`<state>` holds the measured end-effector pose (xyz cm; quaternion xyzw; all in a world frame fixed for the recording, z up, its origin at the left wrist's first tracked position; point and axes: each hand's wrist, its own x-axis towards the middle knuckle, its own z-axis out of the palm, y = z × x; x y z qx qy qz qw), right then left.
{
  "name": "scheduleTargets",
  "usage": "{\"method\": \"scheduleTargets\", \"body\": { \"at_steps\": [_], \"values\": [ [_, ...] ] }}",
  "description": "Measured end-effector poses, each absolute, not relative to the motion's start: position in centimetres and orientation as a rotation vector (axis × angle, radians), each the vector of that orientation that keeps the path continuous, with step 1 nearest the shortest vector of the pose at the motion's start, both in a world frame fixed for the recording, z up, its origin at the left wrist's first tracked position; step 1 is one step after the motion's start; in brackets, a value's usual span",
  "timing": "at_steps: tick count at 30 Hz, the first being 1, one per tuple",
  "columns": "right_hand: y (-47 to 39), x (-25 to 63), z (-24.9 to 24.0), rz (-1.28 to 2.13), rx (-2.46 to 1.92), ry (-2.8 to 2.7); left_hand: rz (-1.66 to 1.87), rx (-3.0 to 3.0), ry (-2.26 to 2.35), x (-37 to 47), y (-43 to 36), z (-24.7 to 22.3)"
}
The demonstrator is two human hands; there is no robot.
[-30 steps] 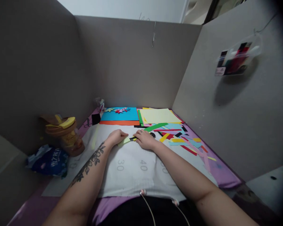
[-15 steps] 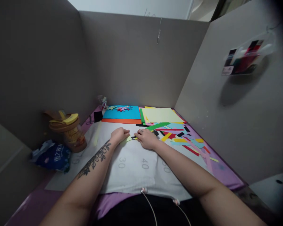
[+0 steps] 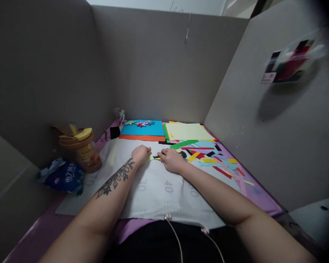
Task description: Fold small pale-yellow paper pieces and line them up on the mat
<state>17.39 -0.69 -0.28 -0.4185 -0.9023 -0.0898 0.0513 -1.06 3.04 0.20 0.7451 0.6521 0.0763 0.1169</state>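
Note:
My left hand [image 3: 140, 155] is closed, fingertips pinched on a small pale green piece of paper [image 3: 151, 157]; most of the paper is hidden by the hand. Facing it, my right hand [image 3: 170, 158] lies over a black and yellow utility knife [image 3: 183, 155], with the fingers closed round it. The knife's front end points left, close to the pale green paper. Both hands are low over a white mat [image 3: 156, 193] printed with numbers.
Coloured paper strips [image 3: 208, 160] lie scattered to the right. Behind are a blue sheet [image 3: 142, 130] with paper stars [image 3: 141, 124] and a pale yellow stack [image 3: 189, 131]. A brown cup [image 3: 87, 157] and blue packet [image 3: 64, 178] stand left. Grey panels [image 3: 159, 65] enclose the table.
The view has shifted slightly. My left hand has moved a little to the right, and less of the pale green paper shows. My right hand stays on the knife.

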Motion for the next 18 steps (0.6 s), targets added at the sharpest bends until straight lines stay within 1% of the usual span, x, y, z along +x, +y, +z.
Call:
{"method": "scheduleTargets", "body": {
  "at_steps": [11,16,18],
  "values": [
    [-2.0,18.2,-0.2,-0.301,-1.298,-2.736,0.245,2.219,1.832,-1.1,3.4,-0.3],
    [-1.9,18.0,0.1,-0.248,-1.324,-2.741,0.285,2.277,1.688,-2.9,4.3,-0.6],
    [-1.8,18.0,0.1,-0.242,-1.320,-2.741,0.327,2.299,1.542,-4.0,4.7,-0.5]
  ]
}}
